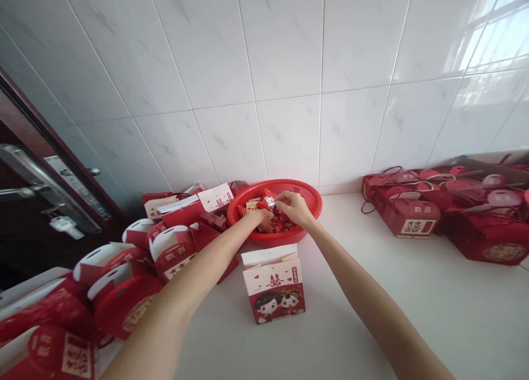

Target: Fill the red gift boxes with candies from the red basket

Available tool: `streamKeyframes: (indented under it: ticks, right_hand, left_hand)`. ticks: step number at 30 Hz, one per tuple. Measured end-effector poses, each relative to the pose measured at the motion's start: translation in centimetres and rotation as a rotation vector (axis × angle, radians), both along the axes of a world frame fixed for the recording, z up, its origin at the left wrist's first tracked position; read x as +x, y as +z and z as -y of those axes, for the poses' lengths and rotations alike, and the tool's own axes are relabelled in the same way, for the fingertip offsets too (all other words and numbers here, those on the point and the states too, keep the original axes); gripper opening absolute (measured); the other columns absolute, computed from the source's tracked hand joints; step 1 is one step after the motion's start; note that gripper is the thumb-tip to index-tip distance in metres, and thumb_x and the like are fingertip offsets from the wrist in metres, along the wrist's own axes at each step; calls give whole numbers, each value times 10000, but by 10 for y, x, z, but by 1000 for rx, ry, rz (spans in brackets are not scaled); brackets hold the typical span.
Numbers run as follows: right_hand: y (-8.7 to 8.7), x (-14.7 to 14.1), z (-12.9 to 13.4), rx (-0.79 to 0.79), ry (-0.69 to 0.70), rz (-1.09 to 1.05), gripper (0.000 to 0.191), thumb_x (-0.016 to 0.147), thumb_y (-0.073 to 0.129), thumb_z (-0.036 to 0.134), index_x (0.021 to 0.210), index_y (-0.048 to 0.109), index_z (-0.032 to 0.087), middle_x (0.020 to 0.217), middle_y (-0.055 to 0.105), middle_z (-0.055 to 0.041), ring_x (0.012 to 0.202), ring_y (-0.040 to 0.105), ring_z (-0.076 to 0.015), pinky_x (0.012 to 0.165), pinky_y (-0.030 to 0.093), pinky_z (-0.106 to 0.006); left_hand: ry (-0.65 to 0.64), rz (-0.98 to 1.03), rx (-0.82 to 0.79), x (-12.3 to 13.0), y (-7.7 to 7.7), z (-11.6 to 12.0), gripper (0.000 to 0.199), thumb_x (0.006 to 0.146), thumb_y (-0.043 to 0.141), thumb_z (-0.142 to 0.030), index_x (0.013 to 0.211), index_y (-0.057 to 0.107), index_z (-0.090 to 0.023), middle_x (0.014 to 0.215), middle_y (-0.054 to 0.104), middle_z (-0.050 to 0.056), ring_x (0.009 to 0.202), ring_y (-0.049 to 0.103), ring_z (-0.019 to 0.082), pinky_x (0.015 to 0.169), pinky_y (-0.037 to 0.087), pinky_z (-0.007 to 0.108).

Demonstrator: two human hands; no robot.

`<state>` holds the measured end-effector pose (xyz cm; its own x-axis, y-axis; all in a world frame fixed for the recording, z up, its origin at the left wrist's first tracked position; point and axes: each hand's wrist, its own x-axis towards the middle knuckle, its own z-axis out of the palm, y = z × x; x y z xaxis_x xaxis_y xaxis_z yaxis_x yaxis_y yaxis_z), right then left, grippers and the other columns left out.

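A red plastic basket (312, 195) of wrapped sweets (285, 224) stands against the tiled wall. Inside it, my right hand (294, 206) pinches a shiny red and blue wrapped sweet (268, 201) at its edge. My left hand (265, 220) reaches in below that sweet, its fingers bent down among the others; what it holds, if anything, is hidden. In front of the basket, a red and white paper box (275, 292) with two cartoon figures stands upright, its top unclosed.
Many red and white boxes (173, 250) crowd the left side, near a dark door with a metal handle (25, 170). More red boxes with cord handles (413, 217) stand at the right. The white tabletop (339, 325) runs between them.
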<state>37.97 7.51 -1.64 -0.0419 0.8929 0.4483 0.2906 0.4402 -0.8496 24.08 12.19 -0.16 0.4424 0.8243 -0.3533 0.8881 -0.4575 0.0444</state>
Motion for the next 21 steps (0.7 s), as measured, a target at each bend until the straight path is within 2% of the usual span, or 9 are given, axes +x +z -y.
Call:
streamKeyframes:
  ticks: [3, 6, 9, 12, 16, 21]
  right_hand:
    - [-6, 4, -6, -115, 38, -117, 51, 757, 601, 188, 741, 649, 193, 752, 701, -9, 608, 638, -143, 607, 512, -270]
    - [-12, 7, -10, -187, 72, -203, 38, 736, 618, 197, 713, 647, 186, 700, 676, -2, 540, 619, -130, 564, 505, -261]
    - [-15, 8, -13, -179, 84, -221, 35, 713, 627, 207, 704, 655, 188, 710, 674, 5, 534, 616, -124, 569, 507, -262]
    - [-18, 8, -14, -178, 68, -239, 41, 704, 620, 213, 707, 654, 192, 696, 671, 2, 567, 624, -139, 572, 506, -268]
    - [-19, 9, -15, -188, -51, -264, 62, 684, 628, 210, 739, 654, 201, 706, 673, -6, 676, 642, -170, 632, 518, -290]
    - [-17, 8, -16, -221, -226, -366, 268, 682, 700, 300, 925, 631, 213, 925, 701, -43, 845, 667, -200, 724, 532, -316]
  left_hand:
    - [39, -32, -35, 3, -4, -15, 311, 484, 804, -236, 764, 678, -195, 826, 763, 67, 899, 694, 292, 847, 550, 381]
    - [27, 3, -55, 2, -9, -20, 230, 506, 764, -211, 720, 682, -190, 717, 726, 56, 783, 682, 283, 754, 540, 361]
    - [7, 89, -71, -4, -12, -20, 119, 526, 709, -165, 636, 666, -181, 620, 679, 46, 653, 652, 252, 656, 501, 333]
    - [2, 230, -62, -11, -13, -21, 114, 561, 673, -175, 671, 698, -193, 582, 652, 16, 624, 625, 222, 617, 459, 296]
    - [-15, 485, -67, -17, -10, -22, 264, 634, 622, -225, 862, 753, -206, 679, 688, -7, 716, 634, 204, 636, 451, 256]
    - [-9, 758, -77, -18, -7, -19, 402, 706, 521, -223, 1042, 740, -196, 842, 723, 9, 795, 634, 180, 681, 473, 239]
